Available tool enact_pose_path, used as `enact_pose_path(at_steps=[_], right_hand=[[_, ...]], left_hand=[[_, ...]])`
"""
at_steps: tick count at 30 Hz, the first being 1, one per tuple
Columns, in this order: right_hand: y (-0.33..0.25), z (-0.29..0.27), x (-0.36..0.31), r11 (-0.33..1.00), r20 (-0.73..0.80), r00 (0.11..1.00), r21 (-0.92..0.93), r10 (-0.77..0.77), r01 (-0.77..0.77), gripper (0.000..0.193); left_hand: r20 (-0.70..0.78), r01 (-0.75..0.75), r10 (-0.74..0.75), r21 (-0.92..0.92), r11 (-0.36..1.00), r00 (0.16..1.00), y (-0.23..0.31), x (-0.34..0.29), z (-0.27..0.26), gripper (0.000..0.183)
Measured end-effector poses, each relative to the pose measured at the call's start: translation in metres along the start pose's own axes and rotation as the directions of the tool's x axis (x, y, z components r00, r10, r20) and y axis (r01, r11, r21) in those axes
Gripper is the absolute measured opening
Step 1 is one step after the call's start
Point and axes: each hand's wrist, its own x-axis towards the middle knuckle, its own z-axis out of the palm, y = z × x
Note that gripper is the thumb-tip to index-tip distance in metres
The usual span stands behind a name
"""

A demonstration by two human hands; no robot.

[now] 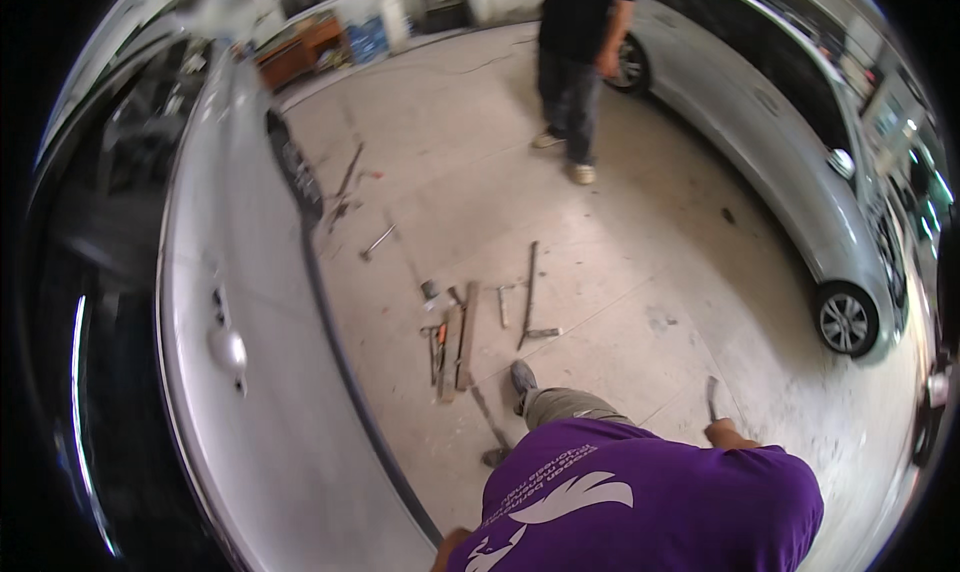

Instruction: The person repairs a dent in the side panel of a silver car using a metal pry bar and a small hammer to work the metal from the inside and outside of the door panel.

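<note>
My right hand (724,434) is closed round the lower end of a slim, dark metal tool with a bent tip (712,396), held out to my right above the floor. Its exact kind is too small to make out. Of my left arm (453,550) only a patch of skin shows at the lower edge, beside the silver car (240,422); the hand itself lies outside the picture. On the floor ahead lie wooden blocks (467,337), an orange-handled tool (441,336), a hammer (541,332) and a long dark bar (530,284).
Close on my left runs the silver car's side. A grey car (760,122) stands at the right. Ahead, a person in dark clothes (575,67) stands beside it. More tools (377,243) lie near the left car's wheel; a brown wooden cabinet (300,52) is at the back.
</note>
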Motion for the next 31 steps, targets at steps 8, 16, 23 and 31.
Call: enact_pose_path(at_steps=[8, 16, 23, 31], right_hand=[[-0.107, -0.033, -0.063, 0.874, 0.219, 0.852, 0.007, -0.475, 0.485, 0.042], [-0.177, -0.143, -0.037, 0.729, 0.129, 0.719, 0.175, -0.683, 0.662, 0.035], [-0.101, -0.089, 0.075, 0.847, 0.172, 0.848, 0.298, -0.502, 0.441, 0.034], [0.010, -0.030, 0.082, 0.787, 0.391, 0.912, 0.521, 0.123, -0.330, 0.026]], left_hand=[[-0.019, 0.050, -0.048, 0.132, 0.990, 0.999, 0.050, -0.002, -0.022, 0.068], [-0.131, -0.107, 0.153, 0.306, 0.946, 0.980, 0.187, 0.027, -0.061, 0.061], [-0.189, -0.417, 0.464, 0.243, 0.876, 0.865, 0.426, 0.058, -0.058, 0.054], [0.258, -0.512, 0.444, 0.360, 0.780, 0.858, 0.517, 0.235, -0.072, 0.064]])
